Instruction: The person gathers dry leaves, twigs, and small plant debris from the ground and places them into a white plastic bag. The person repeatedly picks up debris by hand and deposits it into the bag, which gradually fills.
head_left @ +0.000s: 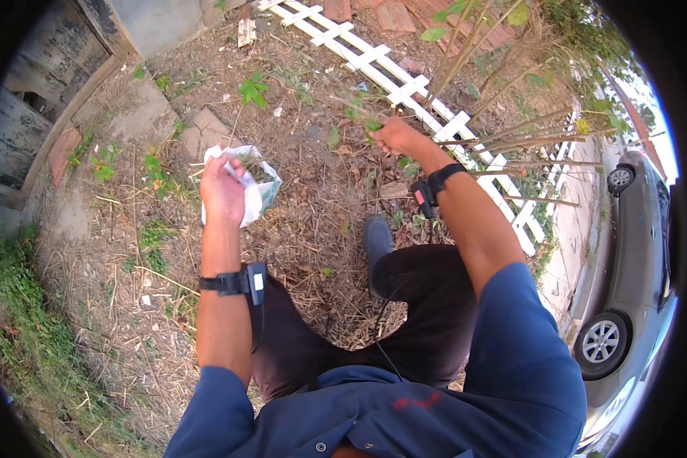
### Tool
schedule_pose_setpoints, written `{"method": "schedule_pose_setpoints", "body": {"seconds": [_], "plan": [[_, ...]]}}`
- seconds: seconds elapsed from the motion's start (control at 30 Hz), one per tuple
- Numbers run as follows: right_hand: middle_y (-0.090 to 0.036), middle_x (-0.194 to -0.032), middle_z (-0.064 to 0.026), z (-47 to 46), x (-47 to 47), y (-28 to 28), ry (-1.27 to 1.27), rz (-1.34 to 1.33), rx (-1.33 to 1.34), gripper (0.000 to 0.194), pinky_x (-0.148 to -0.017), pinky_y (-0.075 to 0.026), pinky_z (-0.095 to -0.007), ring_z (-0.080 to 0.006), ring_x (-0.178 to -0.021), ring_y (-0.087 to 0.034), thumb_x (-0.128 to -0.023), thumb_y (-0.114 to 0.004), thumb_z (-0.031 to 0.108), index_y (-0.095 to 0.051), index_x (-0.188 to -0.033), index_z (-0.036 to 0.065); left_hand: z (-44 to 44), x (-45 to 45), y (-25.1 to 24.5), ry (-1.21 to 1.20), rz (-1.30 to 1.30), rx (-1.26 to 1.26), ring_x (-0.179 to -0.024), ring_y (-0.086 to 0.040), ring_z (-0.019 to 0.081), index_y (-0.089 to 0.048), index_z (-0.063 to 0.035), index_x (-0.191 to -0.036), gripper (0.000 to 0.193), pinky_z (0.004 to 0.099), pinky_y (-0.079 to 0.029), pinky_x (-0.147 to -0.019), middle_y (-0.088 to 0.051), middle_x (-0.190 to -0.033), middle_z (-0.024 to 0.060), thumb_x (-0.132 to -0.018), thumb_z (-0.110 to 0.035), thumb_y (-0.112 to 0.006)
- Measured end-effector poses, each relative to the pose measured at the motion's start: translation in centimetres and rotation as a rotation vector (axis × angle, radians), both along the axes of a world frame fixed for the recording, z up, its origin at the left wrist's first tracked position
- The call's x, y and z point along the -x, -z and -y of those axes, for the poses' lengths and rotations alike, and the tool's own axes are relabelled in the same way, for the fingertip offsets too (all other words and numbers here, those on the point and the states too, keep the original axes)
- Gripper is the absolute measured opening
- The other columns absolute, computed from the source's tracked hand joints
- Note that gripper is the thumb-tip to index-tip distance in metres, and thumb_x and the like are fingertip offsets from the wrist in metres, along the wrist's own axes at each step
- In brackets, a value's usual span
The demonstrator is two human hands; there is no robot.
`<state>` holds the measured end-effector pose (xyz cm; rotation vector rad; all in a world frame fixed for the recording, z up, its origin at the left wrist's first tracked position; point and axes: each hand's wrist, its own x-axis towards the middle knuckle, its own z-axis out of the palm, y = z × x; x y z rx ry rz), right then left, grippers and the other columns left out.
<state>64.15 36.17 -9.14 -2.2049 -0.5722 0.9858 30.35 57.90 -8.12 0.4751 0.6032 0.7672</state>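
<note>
My left hand (223, 186) grips the rim of a white plastic bag (261, 197), which hangs open over the littered ground. Dry plant matter (251, 166) shows in the bag's mouth. Out to the right, my right hand (396, 137) is closed on a green-leaved weed (372, 123) beside the white picket fence (409, 89). The weed's lower part is blurred against the soil. Each wrist wears a black strap with a small device.
Thin shrub stems (526, 137) lean across the fence near my right arm. Red clay tiles (392, 17) lie beyond it. A weathered wooden door (51, 63) stands at upper left, and a parked grey car (635, 246) is at right. My shoe (378, 243) rests on dry leaves.
</note>
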Motion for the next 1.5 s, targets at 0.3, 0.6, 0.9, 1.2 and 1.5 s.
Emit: {"method": "schedule_pose_setpoints", "body": {"seconds": [0.3, 0.6, 0.9, 1.2, 1.5], "plan": [[-0.057, -0.060, -0.0082, -4.3, -6.4, 22.4, -0.471, 0.330, 0.167, 0.026, -0.050, -0.043, -0.0400, -0.0225, -0.052, -0.052, -0.101, -0.065, 0.023, -0.074, -0.087, 0.003, 3.4, 7.2, 3.2, -0.021, -0.387, -0.118, -0.074, -0.046, 0.0117, -0.046, 0.0028, -0.146, 0.058, 0.0260, -0.039, -0.070, -0.053, -0.083, -0.0002, -0.094, -0.019, -0.060], [-0.067, -0.093, -0.0088, -7.7, -9.6, 17.4, 0.006, -0.587, 0.328, 0.019, -0.065, -0.055, -0.0349, -0.0199, -0.088, -0.067, -0.102, -0.065, 0.023, -0.065, -0.102, 0.004, 4.7, 9.1, 0.6, -0.111, -0.489, -0.125, -0.071, -0.046, 0.0121, -0.049, 0.0030, -0.146, 0.055, 0.0247, -0.037, -0.068, -0.052, -0.080, 0.0007, -0.097, -0.020, -0.057], [-0.060, -0.082, -0.0043, -14.3, -4.1, 9.9, 0.448, -1.107, -0.751, 0.020, -0.062, -0.047, -0.0286, -0.0163, -0.072, -0.058, -0.104, -0.062, 0.026, -0.058, -0.100, 0.007, 8.1, 0.6, 2.0, 0.203, -0.514, -0.140, -0.068, -0.055, 0.0102, -0.066, 0.0051, -0.121, 0.038, 0.0271, -0.044, -0.064, -0.063, -0.079, 0.0010, -0.089, -0.014, -0.069], [-0.061, -0.073, -0.0032, -16.8, 7.6, 13.4, 0.506, -0.980, -0.669, 0.022, -0.053, -0.045, -0.0306, -0.0161, -0.062, -0.057, -0.104, -0.063, 0.028, -0.061, -0.094, 0.008, 14.6, -6.5, 6.0, 0.562, -0.298, 0.206, -0.064, -0.053, 0.0105, -0.067, -0.0004, -0.111, 0.042, 0.0256, -0.040, -0.062, -0.066, -0.078, 0.0025, -0.090, -0.036, -0.077], [-0.073, -0.092, -0.0229, -11.5, 9.3, 19.0, -0.386, 0.493, 0.007, 0.032, -0.079, -0.056, -0.0485, -0.0394, -0.089, -0.071, -0.089, -0.073, 0.032, -0.072, -0.102, 0.002, 17.1, -5.8, 6.8, 0.649, -0.406, 0.283, -0.056, -0.050, 0.0091, -0.068, -0.0046, -0.095, 0.037, 0.0251, -0.036, -0.055, -0.074, -0.086, 0.0094, -0.090, -0.041, -0.077]]}}
